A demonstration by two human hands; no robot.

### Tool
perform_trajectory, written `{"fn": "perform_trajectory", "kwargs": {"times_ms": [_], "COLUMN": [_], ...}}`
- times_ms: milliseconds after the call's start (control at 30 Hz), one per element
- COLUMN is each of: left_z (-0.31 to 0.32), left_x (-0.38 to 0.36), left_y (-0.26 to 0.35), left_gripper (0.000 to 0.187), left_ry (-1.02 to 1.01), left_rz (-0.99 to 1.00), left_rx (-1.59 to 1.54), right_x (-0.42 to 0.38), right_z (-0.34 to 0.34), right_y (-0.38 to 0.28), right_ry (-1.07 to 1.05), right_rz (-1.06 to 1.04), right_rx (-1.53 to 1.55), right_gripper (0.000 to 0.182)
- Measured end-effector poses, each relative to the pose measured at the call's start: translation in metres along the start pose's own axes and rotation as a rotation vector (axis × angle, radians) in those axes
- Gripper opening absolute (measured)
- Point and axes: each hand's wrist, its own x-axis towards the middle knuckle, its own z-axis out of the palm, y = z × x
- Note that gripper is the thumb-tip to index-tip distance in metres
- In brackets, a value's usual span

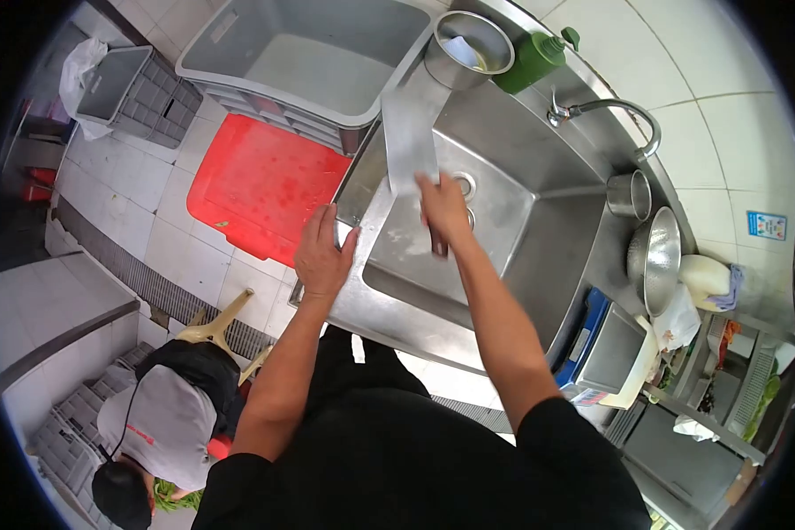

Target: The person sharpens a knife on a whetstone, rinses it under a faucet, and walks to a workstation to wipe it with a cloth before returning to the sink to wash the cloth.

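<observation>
At upper centre, the right hand point(446, 210) has its fingers wrapped round the handle of a broad silver metal cleaver point(407, 146), presumably keeping them clear of the blade over the grey stainless-steel sink point(512, 150). Centre-left, the left hand point(325, 253) is at the sink's edge; whether its fingers hold anything, I cannot tell.

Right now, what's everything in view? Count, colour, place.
sink: 1, steel, centre
cleaver: 1, silver blade, over sink
faucet: 1, silver, sink's upper right
pots: 2, silver, sink's top and right
bottle: 1, green, beside top pot
bowl: 1, silver, right
rack: 1, grey, far right
sticker: 1, blue, far right
tub: 1, grey, top left
panel: 1, red, below tub
crates: several, grey, left
stool: 1, tan, lower left
person: 1, grey shirt, lower left
left grip: 1, bare, sink's left rim
right grip: 1, bare, holding cleaver
</observation>
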Motion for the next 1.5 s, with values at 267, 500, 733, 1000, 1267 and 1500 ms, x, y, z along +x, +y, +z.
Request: {"fn": "perform_trajectory", "kwargs": {"times_ms": [267, 500, 733, 1000, 1267, 1500], "left_z": [0.002, 0.0, 0.001, 0.002, 0.0, 0.001], "left_x": [-0.002, -0.001, 0.002, -0.001, -0.001, -0.002], "left_y": [-0.004, 0.001, -0.007, -0.003, -0.001, -0.001], "left_gripper": [0.054, 0.053, 0.054, 0.053, 0.054, 0.054], "left_ry": [-0.003, -0.011, 0.026, 0.004, -0.002, -0.019], "left_rz": [0.003, -0.007, 0.035, 0.029, 0.015, -0.002], "left_rx": [-0.01, 0.007, 0.008, 0.005, 0.005, 0.02], "right_x": [-0.049, 0.069, -0.116, 0.119, 0.04, -0.003], "right_z": [-0.009, 0.006, -0.012, 0.015, 0.02, 0.057], "right_y": [0.016, -0.018, 0.019, -0.025, -0.091, -0.054], "right_ry": [-0.057, -0.009, -0.098, 0.245, 0.254, 0.13], "right_rz": [0.163, 0.023, 0.325, -0.319, -0.473, -0.538], "right_rx": [-0.112, 0.045, 0.088, -0.333, -0.441, -0.642], "right_gripper": [0.031, 0.035, 0.032, 0.038, 0.033, 0.032]}}
